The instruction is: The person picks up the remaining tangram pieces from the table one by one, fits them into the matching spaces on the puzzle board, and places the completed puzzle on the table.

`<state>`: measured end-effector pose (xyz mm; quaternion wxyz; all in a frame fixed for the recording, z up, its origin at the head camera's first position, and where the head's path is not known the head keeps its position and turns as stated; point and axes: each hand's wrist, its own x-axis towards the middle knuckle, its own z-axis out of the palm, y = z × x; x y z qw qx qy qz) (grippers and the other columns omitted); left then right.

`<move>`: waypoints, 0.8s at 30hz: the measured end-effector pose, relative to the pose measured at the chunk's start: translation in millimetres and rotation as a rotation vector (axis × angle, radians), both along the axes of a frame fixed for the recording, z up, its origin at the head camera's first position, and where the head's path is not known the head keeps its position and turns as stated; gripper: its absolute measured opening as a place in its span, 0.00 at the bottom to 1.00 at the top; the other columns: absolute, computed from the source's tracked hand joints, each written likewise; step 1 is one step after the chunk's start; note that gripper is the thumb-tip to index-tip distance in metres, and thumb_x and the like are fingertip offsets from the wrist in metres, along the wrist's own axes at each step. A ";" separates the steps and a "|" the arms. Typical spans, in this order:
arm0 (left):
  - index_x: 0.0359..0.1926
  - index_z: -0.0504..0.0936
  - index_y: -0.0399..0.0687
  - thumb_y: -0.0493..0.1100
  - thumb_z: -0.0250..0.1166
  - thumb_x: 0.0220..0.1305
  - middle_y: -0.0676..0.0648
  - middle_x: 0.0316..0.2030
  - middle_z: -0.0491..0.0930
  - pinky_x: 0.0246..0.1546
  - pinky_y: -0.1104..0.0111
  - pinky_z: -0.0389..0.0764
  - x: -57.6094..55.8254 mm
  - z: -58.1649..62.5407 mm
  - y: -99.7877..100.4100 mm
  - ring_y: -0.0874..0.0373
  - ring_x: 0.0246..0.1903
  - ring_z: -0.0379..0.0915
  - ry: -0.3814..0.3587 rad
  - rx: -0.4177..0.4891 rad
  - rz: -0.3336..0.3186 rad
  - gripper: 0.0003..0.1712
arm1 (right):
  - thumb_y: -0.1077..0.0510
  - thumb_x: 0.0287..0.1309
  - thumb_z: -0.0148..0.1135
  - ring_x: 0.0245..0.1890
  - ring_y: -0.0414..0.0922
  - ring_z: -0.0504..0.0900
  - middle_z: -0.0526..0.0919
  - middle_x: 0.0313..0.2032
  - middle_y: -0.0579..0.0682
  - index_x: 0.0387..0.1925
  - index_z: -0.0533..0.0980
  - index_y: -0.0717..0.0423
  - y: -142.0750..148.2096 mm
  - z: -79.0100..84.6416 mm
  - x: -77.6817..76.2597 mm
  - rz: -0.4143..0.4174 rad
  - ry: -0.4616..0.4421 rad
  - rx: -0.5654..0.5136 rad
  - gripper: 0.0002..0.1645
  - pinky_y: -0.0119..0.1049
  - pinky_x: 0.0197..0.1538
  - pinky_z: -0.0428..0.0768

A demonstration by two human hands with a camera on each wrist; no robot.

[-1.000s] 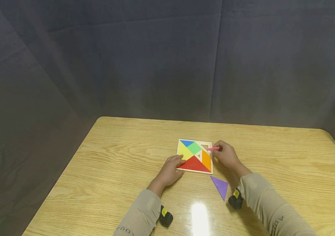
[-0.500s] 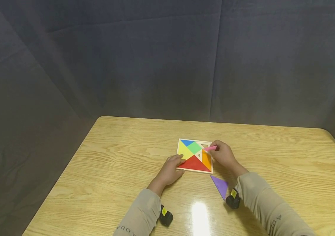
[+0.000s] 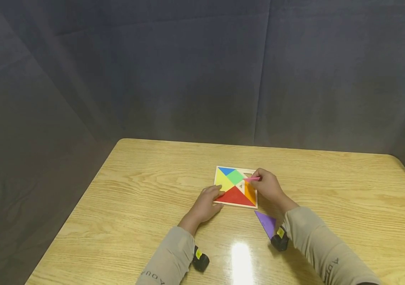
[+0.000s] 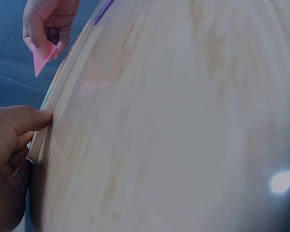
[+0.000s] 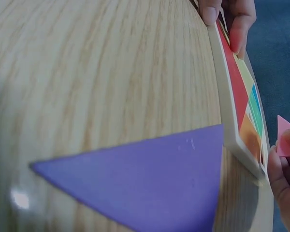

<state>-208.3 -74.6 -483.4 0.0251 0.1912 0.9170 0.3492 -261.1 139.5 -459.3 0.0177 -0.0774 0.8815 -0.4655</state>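
A square wooden tangram board (image 3: 257,201) lies on the table with yellow, blue, green, red and orange pieces in it. Bare wood and small cut-outs show at its upper right and centre. My left hand (image 3: 204,204) grips the lower left corner, thumb (image 4: 41,116) against the side edge and fingertips on top. A pink triangle (image 3: 251,179) is pinched between the thumb and fingers of my right hand (image 3: 269,185), held tilted above the board's right side. In the left wrist view the pink triangle (image 4: 42,58) hangs point down, apart from the board.
A purple triangle (image 5: 154,179) lies flat on the table (image 3: 145,174), just off the board's near right corner. The right wrist camera (image 3: 280,240) partly covers it in the head view. Dark cloth (image 3: 188,79) hangs behind the table.
My right hand has shifted a little left with the pink triangle, from the board's right edge to over it. My left hand and the board stay in place.
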 end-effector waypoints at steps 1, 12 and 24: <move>0.50 0.73 0.40 0.39 0.59 0.54 0.47 0.57 0.62 0.57 0.62 0.56 0.0 0.0 0.0 0.51 0.58 0.52 0.001 0.000 -0.001 0.21 | 0.68 0.45 0.58 0.24 0.45 0.66 0.68 0.21 0.51 0.23 0.69 0.62 -0.4 -0.2 -0.1 -0.001 0.004 -0.003 0.05 0.30 0.25 0.68; 0.50 0.73 0.40 0.39 0.60 0.53 0.46 0.57 0.63 0.57 0.62 0.56 0.9 0.0 0.5 0.51 0.58 0.52 0.006 0.000 0.002 0.21 | 0.70 0.46 0.56 0.24 0.45 0.67 0.69 0.23 0.53 0.26 0.66 0.62 -3.4 0.7 -0.5 -0.001 -0.052 -0.029 0.07 0.29 0.24 0.69; 0.50 0.73 0.40 0.38 0.60 0.53 0.47 0.57 0.63 0.57 0.63 0.55 2.1 1.9 0.7 0.52 0.58 0.52 0.004 -0.003 0.002 0.21 | 0.71 0.49 0.50 0.27 0.46 0.67 0.70 0.30 0.56 0.45 0.73 0.62 -6.7 3.2 0.9 0.042 -0.051 -0.013 0.19 0.29 0.25 0.71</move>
